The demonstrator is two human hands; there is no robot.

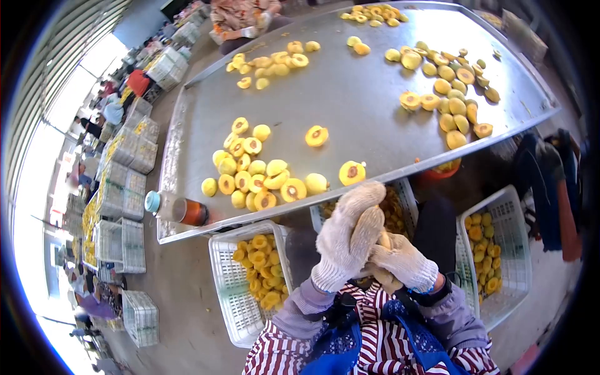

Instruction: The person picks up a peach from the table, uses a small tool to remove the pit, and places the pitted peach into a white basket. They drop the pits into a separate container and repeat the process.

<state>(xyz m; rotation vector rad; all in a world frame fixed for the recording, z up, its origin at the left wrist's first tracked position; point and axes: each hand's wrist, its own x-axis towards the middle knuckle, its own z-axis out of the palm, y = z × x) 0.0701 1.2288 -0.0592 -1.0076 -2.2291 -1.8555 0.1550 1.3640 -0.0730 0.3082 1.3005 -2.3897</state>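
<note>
My left hand (350, 231), in a white knitted glove, is raised at the table's front edge with its fingers pressed together. Close against it is my right hand (403, 261), also gloved, its fingers curled inward. Whatever lies between them is mostly hidden by the gloves, and I cannot make it out. Just beyond my left hand, a halved yellow peach (352, 173) rests cut side up on the metal table (356, 106). A cluster of peach halves (256, 182) lies to the left, and another single half (317, 135) sits farther back.
More peach halves (453, 94) lie at the right. White crates of fruit stand at left (219, 275), right (517, 269) and under the table (409, 199). A bottle of dark liquid (189, 211) lies at the left corner. Across the table sits another person (240, 19).
</note>
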